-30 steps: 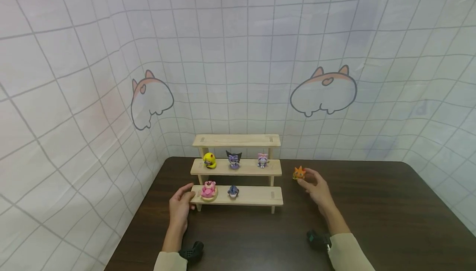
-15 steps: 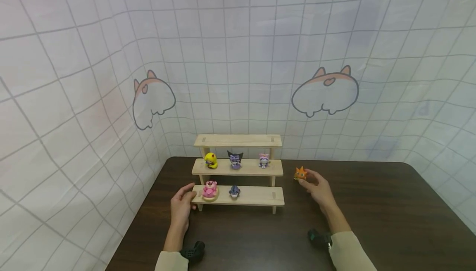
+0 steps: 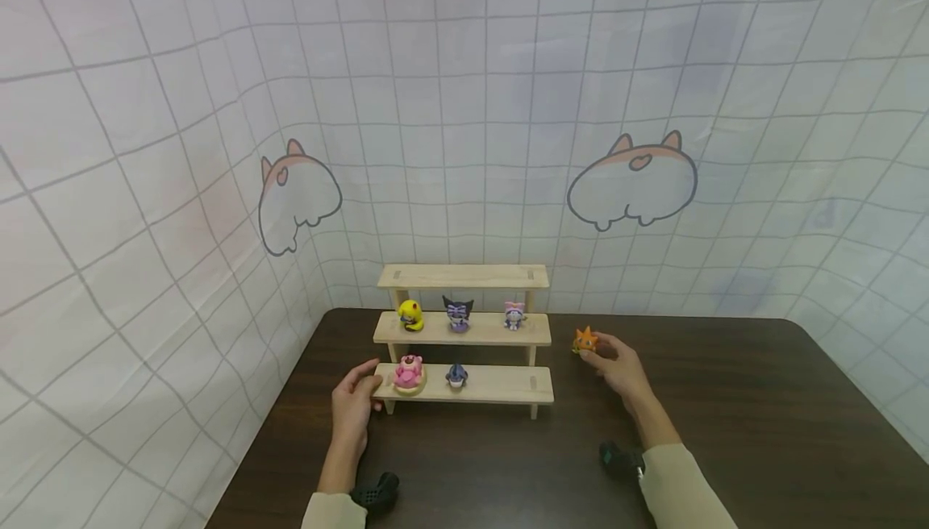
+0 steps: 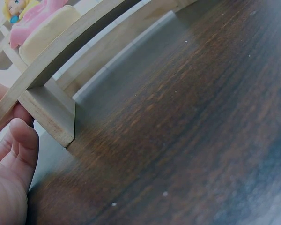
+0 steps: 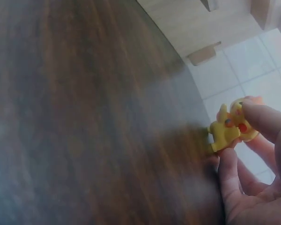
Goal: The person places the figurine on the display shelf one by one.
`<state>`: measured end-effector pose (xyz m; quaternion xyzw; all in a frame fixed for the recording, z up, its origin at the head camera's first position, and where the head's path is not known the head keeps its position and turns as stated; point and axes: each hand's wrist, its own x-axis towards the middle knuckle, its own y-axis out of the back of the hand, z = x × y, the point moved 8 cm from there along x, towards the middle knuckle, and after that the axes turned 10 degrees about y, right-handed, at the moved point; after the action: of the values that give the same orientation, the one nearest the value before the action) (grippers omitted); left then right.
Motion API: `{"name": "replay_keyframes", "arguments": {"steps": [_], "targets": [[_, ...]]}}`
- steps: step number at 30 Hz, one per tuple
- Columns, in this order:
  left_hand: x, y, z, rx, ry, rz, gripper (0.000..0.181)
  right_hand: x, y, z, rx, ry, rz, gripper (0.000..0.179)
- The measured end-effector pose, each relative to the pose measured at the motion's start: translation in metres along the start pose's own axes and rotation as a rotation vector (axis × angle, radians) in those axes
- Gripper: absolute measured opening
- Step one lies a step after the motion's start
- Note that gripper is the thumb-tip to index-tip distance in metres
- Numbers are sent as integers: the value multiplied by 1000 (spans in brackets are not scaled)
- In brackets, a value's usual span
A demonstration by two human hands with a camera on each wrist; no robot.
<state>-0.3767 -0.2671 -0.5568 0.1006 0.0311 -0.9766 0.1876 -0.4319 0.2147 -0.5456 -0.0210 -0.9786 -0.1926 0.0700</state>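
Observation:
In the head view, a three-tier wooden display stand (image 3: 501, 385) stands on the dark table. My left hand (image 3: 351, 412) grips the left end of its lowest shelf; the left wrist view has fingers around the shelf end beside a stand leg (image 4: 51, 112). To the right of the stand, my right hand (image 3: 620, 371) pinches a small yellow figurine with a spiky orange top (image 3: 584, 340). The right wrist view shows this figurine's yellow body (image 5: 223, 135) between thumb and fingers, close to the tabletop. A pink bear figurine (image 3: 409, 372) sits nearest my left hand.
Right of the bear stands a dark blue figurine (image 3: 456, 376). The middle shelf bears a yellow figurine (image 3: 410, 316), a black-and-purple one (image 3: 458, 315) and a pink-and-white one (image 3: 514, 316). A grid-patterned cloth (image 3: 464, 150) hangs behind the table (image 3: 726, 408).

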Motion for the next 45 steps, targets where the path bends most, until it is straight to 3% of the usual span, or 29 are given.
{"name": "replay_keyframes", "arguments": {"steps": [45], "targets": [[-1, -1, 0, -18, 8, -17, 36, -3, 1, 8, -35, 0, -23, 61]]}}
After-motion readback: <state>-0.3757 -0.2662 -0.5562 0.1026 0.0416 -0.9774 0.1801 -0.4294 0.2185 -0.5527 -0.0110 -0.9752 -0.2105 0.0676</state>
